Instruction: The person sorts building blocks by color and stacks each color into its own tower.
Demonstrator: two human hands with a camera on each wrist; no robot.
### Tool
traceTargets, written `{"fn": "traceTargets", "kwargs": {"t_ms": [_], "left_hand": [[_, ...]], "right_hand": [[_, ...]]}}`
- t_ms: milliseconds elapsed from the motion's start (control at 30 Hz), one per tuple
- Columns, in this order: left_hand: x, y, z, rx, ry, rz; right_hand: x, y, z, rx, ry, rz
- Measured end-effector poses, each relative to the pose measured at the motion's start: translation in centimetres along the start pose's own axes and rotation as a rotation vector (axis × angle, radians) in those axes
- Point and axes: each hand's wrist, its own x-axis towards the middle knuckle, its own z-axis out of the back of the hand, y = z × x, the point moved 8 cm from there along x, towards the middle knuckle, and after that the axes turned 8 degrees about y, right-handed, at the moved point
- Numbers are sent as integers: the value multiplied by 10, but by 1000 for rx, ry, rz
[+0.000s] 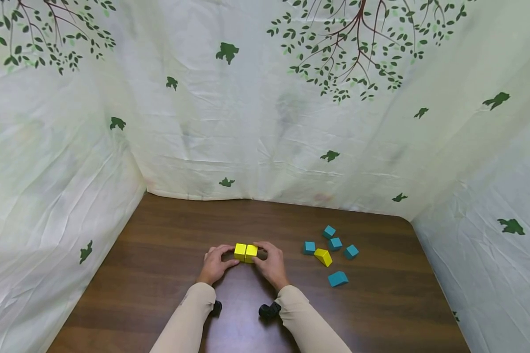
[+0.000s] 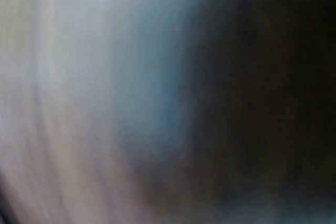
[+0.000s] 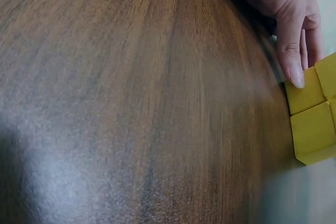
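Two yellow blocks stand side by side on the wooden table in the head view, a left one (image 1: 240, 250) and a right one (image 1: 251, 252). My left hand (image 1: 215, 265) holds the left block, thumb at the near side and fingers behind. From the other side my right hand (image 1: 272, 265) grips the right block between thumb and fingers. In the right wrist view the left hand (image 3: 291, 22) has its thumb on a yellow face (image 3: 305, 97) next to another yellow face (image 3: 313, 132). The left wrist view is too blurred to make out.
To the right lie several blue cubes, among them one (image 1: 309, 247) beside a yellow wedge-shaped block (image 1: 323, 256). Nearer stands a larger blue block (image 1: 337, 279) with a sloped side. Printed white curtains (image 1: 256, 122) enclose the table (image 1: 176, 230) at the back and sides.
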Motion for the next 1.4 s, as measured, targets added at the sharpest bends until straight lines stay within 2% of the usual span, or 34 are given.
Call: {"fn": "traceTargets", "kwargs": {"t_ms": [567, 833, 1033, 1200, 1400], "left_hand": [[1, 1, -3, -7, 34, 36], [0, 2, -2, -2, 25, 30], [0, 4, -4, -14, 36, 48], [0, 2, -3, -4, 27, 24], [1, 2, -1, -10, 29, 36]], "right_hand": [[-3, -4, -1, 44, 4, -46], [-10, -7, 4, 67, -8, -37], [-22, -16, 26, 121, -61, -58], [-36, -32, 53, 150, -167, -126], [-55, -51, 88, 176, -291, -191]]}}
